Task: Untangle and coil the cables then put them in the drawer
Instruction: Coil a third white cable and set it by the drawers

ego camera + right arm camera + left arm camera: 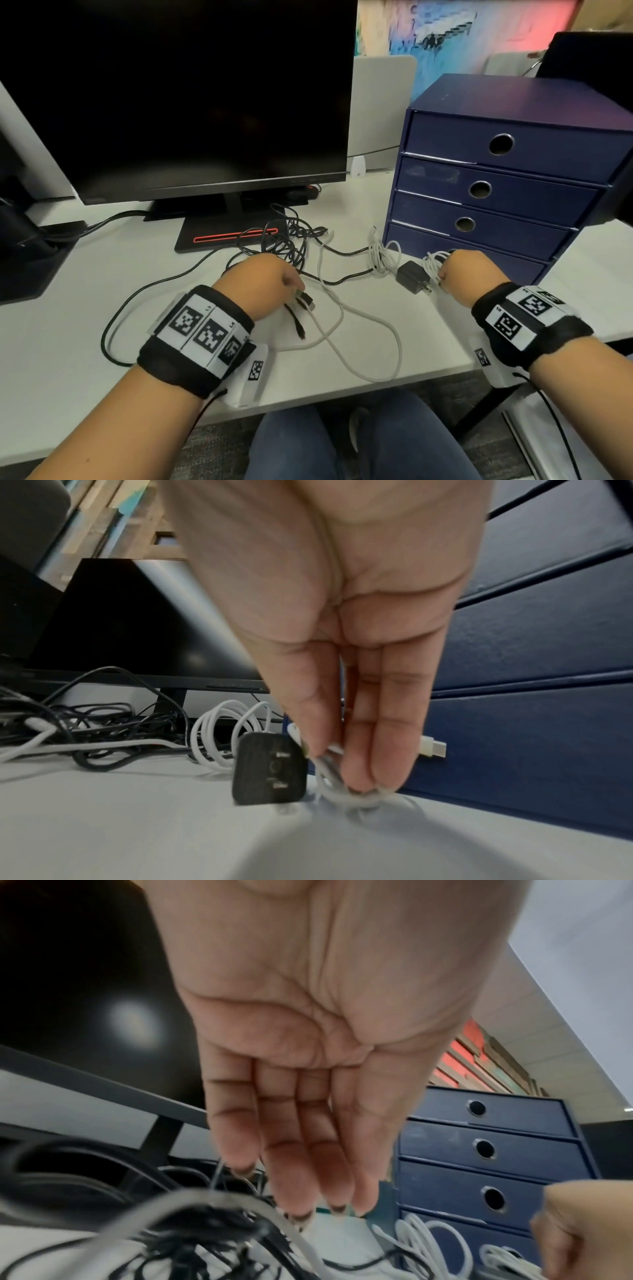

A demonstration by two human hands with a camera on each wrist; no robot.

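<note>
A tangle of black cables (284, 245) lies in front of the monitor stand, and a long loose white cable (376, 329) loops toward the desk's front edge. My left hand (267, 277) hovers over the tangle, fingers (308, 1191) straight and pointing down, tips by a black USB plug (306, 300). My right hand (459, 270) pinches a small coiled white cable (329, 785) against the desk in front of the bottom drawer (479, 255); its USB-C plug (433, 748) sticks out. The blue drawer unit (496, 192) has all drawers closed.
A black power adapter (411, 275) lies just left of my right hand, with another coiled white cable (381, 257) behind it. A dark monitor (178, 96) on its stand (222, 236) fills the back left. The desk edge (342, 387) is close to my lap.
</note>
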